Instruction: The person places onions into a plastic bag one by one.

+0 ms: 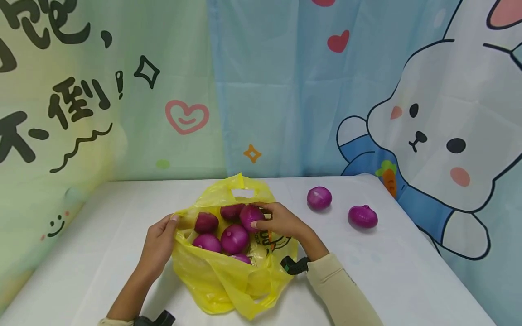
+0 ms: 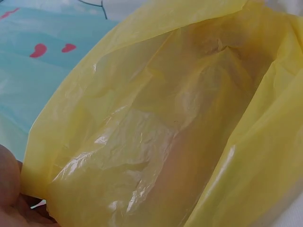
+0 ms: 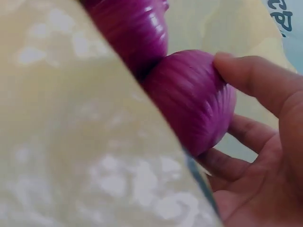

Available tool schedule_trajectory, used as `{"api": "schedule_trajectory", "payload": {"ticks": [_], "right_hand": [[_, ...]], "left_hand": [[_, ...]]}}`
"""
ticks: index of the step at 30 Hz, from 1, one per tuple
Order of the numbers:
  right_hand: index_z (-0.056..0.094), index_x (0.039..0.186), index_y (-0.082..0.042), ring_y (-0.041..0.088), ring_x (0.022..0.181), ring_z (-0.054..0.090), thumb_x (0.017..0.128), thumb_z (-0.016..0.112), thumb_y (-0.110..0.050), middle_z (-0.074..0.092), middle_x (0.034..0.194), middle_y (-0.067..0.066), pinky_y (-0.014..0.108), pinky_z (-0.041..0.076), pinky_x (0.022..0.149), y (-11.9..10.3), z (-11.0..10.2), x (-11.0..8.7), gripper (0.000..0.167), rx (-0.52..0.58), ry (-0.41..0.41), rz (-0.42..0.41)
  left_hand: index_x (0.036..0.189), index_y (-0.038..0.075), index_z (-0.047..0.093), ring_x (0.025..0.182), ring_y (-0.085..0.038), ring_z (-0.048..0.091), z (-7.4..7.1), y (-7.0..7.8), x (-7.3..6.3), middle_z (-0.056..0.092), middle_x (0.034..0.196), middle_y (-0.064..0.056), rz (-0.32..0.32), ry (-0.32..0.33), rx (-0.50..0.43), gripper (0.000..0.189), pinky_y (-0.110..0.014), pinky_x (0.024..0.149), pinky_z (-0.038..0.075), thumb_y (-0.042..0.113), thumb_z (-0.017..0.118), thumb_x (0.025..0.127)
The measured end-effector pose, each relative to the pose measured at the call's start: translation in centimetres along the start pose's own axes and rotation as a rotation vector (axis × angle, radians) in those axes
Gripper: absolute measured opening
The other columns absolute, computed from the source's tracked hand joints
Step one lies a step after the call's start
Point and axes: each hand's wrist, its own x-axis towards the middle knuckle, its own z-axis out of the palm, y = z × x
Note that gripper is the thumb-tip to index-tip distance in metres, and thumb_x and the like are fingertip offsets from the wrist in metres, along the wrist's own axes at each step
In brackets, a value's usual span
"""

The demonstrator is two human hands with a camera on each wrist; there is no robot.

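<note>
A yellow plastic bag [image 1: 228,285] lies on the table with its mouth spread, several purple-red onions [image 1: 234,239] showing inside. My left hand [image 1: 160,242] pinches the bag's left rim between thumb and fingers. In the left wrist view, that hand's fingertips hold the yellow film [image 2: 142,118] at the lower left. At the bag's right side, my right hand [image 1: 279,220] grips one onion [image 1: 250,217], thumb on its near side. The right wrist view shows thumb and fingers around this onion [image 3: 191,99], another onion [image 3: 132,33] touching it; bag film covers its lower left.
Two more onions, one rounder [image 1: 319,198] and one nearer the right edge [image 1: 362,217], lie on the white tabletop [image 1: 367,271] to the right of the bag. Behind the table hangs a printed curtain [image 1: 277,90] with a cartoon rabbit.
</note>
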Motion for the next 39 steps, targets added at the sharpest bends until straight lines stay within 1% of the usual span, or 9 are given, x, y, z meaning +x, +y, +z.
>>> {"api": "schedule_trajectory", "payload": {"ticks": [5,11,18,22,27,30,31,34,39], "right_hand": [[0.046,0.145,-0.011,0.024,0.123,0.051,0.093,0.067,-0.025,0.049,0.141,0.007,0.035,0.047,0.094,0.6,0.6,0.1,0.058,-0.057,-0.052,0.027],[0.044,0.147,-0.016,0.02,0.121,0.049,0.095,0.062,-0.034,0.045,0.145,0.006,0.038,0.043,0.099,0.7,1.1,0.1,0.058,-0.126,-0.137,0.058],[0.042,0.148,-0.016,0.023,0.126,0.046,0.095,0.062,-0.038,0.043,0.146,0.007,0.043,0.039,0.103,0.4,1.1,-0.1,0.061,-0.145,-0.122,0.078],[0.038,0.149,-0.01,0.025,0.127,0.045,0.096,0.061,-0.036,0.042,0.148,0.01,0.044,0.039,0.103,0.1,0.9,-0.3,0.064,-0.153,-0.117,0.023],[0.039,0.148,-0.009,0.031,0.11,0.051,0.097,0.061,-0.03,0.043,0.147,0.01,0.044,0.044,0.091,-0.8,0.0,-0.8,0.059,-0.111,-0.144,-0.048],[0.042,0.148,-0.011,0.032,0.123,0.048,0.097,0.061,-0.03,0.044,0.147,0.009,0.044,0.041,0.1,-1.7,-0.7,-1.3,0.058,-0.083,-0.137,-0.075],[0.042,0.147,-0.011,0.032,0.124,0.048,0.097,0.061,-0.03,0.044,0.146,0.009,0.045,0.041,0.101,-1.9,-0.9,-1.4,0.057,-0.067,-0.129,-0.089],[0.043,0.146,-0.009,0.029,0.135,0.039,0.098,0.06,-0.025,0.044,0.146,0.012,0.045,0.034,0.107,-2.4,-1.8,-1.9,0.054,0.013,-0.099,-0.122],[0.049,0.141,-0.003,0.031,0.131,0.045,0.099,0.057,-0.014,0.052,0.139,0.014,0.037,0.043,0.1,-2.6,-2.9,-2.7,0.044,0.163,-0.015,-0.167]], "left_hand": [[0.112,-0.004,0.061,0.067,-0.01,0.052,0.0,-0.2,0.1,0.055,0.084,-0.008,-0.004,-0.002,-0.008,0.04,-0.023,0.061,0.047,0.029,0.038,0.106],[0.111,-0.005,0.061,0.067,-0.011,0.051,-0.2,-0.2,0.2,0.054,0.083,-0.007,-0.001,0.002,-0.003,0.04,-0.023,0.061,0.046,0.028,0.038,0.106],[0.113,-0.005,0.06,0.069,-0.011,0.051,-0.3,-0.2,0.3,0.054,0.085,-0.007,-0.008,-0.004,-0.011,0.041,-0.023,0.062,0.046,0.029,0.037,0.107],[0.111,-0.005,0.06,0.068,-0.011,0.052,-0.3,-0.2,0.2,0.055,0.085,-0.009,0.01,-0.002,-0.01,0.042,-0.023,0.06,0.047,0.03,0.038,0.107],[0.109,-0.006,0.06,0.066,-0.01,0.051,-0.3,-0.1,0.1,0.053,0.08,-0.006,0.007,0.007,-0.019,0.041,-0.023,0.06,0.046,0.029,0.039,0.106],[0.11,-0.005,0.06,0.065,-0.01,0.05,-0.4,-0.1,0.2,0.052,0.078,-0.005,0.0,0.017,-0.014,0.04,-0.023,0.059,0.045,0.028,0.039,0.106],[0.11,-0.006,0.06,0.065,-0.01,0.05,-0.4,-0.1,0.2,0.051,0.078,-0.005,-0.001,0.019,-0.013,0.04,-0.023,0.059,0.045,0.028,0.039,0.106],[0.112,-0.006,0.06,0.065,-0.01,0.05,-0.4,-0.2,0.2,0.051,0.077,-0.004,-0.006,0.02,-0.015,0.04,-0.022,0.06,0.045,0.028,0.039,0.106],[0.115,-0.005,0.06,0.067,-0.009,0.051,-0.5,-0.1,0.3,0.053,0.08,-0.004,-0.012,0.017,-0.011,0.041,-0.022,0.061,0.046,0.029,0.038,0.106]]}}
